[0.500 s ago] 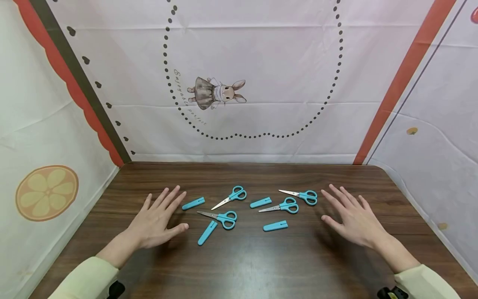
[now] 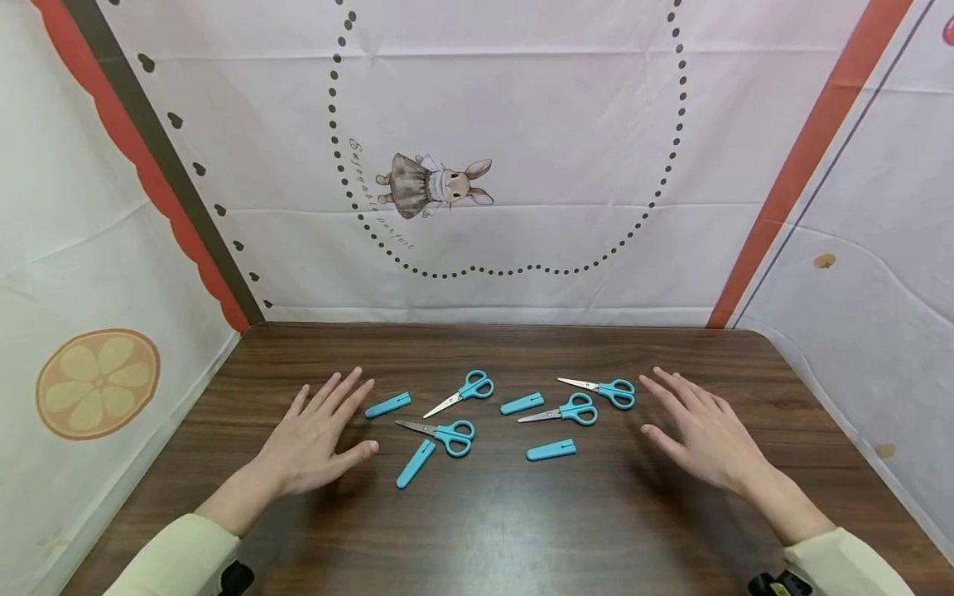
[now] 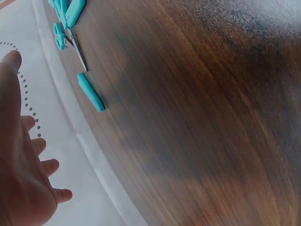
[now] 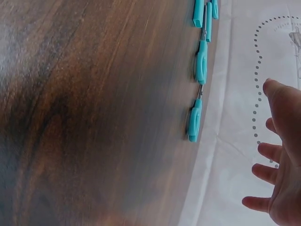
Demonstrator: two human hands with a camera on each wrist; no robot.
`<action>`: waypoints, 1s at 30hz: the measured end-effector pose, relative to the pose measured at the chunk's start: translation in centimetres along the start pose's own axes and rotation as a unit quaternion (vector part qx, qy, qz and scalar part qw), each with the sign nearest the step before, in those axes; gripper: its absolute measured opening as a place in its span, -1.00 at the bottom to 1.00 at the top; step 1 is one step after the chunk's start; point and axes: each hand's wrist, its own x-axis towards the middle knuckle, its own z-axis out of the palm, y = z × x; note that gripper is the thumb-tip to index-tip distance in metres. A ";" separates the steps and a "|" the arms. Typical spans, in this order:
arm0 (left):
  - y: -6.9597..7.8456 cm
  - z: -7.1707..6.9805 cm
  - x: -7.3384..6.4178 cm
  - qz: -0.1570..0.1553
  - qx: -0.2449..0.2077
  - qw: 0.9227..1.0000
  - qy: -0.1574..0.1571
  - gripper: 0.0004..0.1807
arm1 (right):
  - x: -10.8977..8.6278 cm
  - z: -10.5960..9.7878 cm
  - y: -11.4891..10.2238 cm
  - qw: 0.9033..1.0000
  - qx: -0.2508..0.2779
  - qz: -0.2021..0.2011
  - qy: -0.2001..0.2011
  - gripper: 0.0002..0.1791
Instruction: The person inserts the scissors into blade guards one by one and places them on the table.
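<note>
Several small scissors with turquoise handles lie on the brown table between the two hands, among several turquoise blade covers. My left hand [image 2: 309, 443] is spread palm down at the left, holding nothing; nearest to it is a cover [image 2: 387, 405]. Close by lie scissors [image 2: 453, 437] with another cover [image 2: 415, 464] beneath them, and scissors [image 2: 475, 386] farther back. My right hand [image 2: 704, 434], fingers extended and holding nothing, is beside the rightmost scissors [image 2: 619, 394]. Left of those are scissors [image 2: 580, 410], a cover [image 2: 522, 404] and a nearer cover [image 2: 551, 450]. Both wrist views show the hands raised above the table.
The wood-grain table [image 2: 477, 530] ends at a white cloth backdrop [image 2: 559, 149] printed with a rabbit and dots. Similar cloth sides [image 2: 89, 273] stand at left and right. Dark wrist devices [image 2: 237, 577] show at both sleeves.
Scissors and covers keep their places on the table. The whole head view has shifted very slightly; the right hand's fingers have drawn a little closer together.
</note>
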 end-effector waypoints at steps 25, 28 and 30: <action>-0.3 -0.3 0.4 0.017 -0.003 0.997 0.073 -0.16 | 0.8 0.3 -0.9 0.995 0.064 0.007 0.076 -0.48; -0.4 -0.3 0.4 0.018 -0.007 0.996 0.083 -0.16 | 1.0 0.3 -1.2 0.995 0.068 0.008 0.074 -0.50; -0.4 -0.3 0.4 0.019 -0.010 0.996 0.088 -0.16 | 1.2 0.4 -1.3 0.995 0.071 0.008 0.073 -0.50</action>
